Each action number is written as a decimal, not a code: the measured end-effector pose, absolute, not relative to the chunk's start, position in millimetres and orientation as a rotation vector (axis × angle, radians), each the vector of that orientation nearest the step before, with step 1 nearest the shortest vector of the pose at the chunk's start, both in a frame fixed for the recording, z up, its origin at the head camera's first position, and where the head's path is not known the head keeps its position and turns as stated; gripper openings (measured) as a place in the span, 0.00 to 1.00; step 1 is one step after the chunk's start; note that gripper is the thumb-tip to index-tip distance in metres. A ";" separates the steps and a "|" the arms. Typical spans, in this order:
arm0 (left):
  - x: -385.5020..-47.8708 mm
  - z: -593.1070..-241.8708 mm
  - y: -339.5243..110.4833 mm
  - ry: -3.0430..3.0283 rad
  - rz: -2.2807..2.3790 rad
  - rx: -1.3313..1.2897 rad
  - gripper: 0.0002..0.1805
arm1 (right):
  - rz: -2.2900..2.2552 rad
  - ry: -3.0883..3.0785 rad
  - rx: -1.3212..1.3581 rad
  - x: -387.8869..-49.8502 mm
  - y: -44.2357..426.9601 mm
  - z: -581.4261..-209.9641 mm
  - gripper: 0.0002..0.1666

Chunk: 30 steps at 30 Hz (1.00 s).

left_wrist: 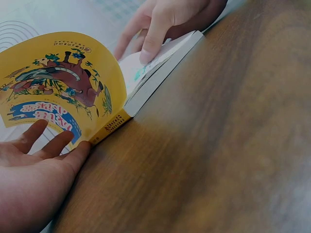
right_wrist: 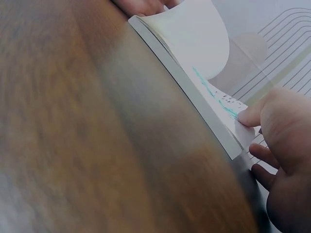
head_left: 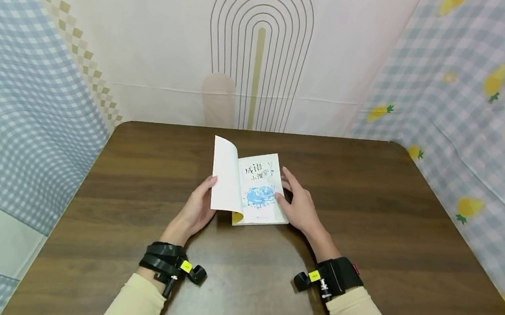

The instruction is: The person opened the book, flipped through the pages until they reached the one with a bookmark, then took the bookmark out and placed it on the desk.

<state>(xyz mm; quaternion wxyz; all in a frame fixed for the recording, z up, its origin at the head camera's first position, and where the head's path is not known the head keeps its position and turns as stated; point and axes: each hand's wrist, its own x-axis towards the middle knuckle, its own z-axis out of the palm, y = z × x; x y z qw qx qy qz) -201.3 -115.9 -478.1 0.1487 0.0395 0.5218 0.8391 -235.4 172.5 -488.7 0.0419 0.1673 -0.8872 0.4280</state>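
Observation:
A paperback book [head_left: 259, 199] lies on the brown table with its front cover [head_left: 225, 175] lifted upright on the left. Its title page shows dark characters and a blue drawing. Yellow with a colourful animal picture, the outer cover faces the left wrist view. My left hand [head_left: 196, 208] supports that cover, with loosely extended fingers [left_wrist: 58, 145] resting against the outside near the spine. At the book's right edge, my right hand [head_left: 300, 206] grips the page block. Its thumb [right_wrist: 249, 116] presses on the title page, and some fingers tuck beside the edge.
The wooden table [head_left: 409, 233] extends around the book on every side. Behind it hangs a pale cloth [head_left: 163, 42] with arch lines; blue checked cloths [head_left: 27, 80] flank it. Each wrist wears a black strap with a small camera [head_left: 197, 274].

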 end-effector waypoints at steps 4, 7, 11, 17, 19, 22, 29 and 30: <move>-201.2 -478.6 -114.8 1.505 2.411 0.112 0.31 | 1.317 -2.734 0.480 -234.6 173.2 -488.1 0.38; -201.0 -479.0 -114.0 1.507 2.412 0.108 0.31 | 1.324 -2.734 0.495 -234.7 173.6 -488.6 0.33; -201.0 -479.6 -113.8 1.510 2.408 0.103 0.31 | 1.333 -2.728 0.521 -234.6 174.1 -489.3 0.31; -200.6 -479.3 -114.0 1.525 2.397 0.101 0.32 | 1.362 -2.722 0.538 -233.7 174.0 -488.8 0.32; -200.7 -479.3 -113.9 1.526 2.397 0.095 0.32 | 1.353 -2.735 0.537 -233.8 173.8 -488.7 0.34; -201.4 -479.8 -114.2 1.526 2.400 0.084 0.32 | 1.344 -2.755 0.526 -234.3 173.4 -488.6 0.37; -202.1 -480.1 -115.3 1.515 2.406 0.065 0.31 | 1.239 -2.810 0.511 -235.6 171.3 -486.5 0.41; -202.1 -480.2 -115.5 1.517 2.404 0.066 0.31 | 1.215 -2.820 0.513 -235.8 171.2 -486.5 0.41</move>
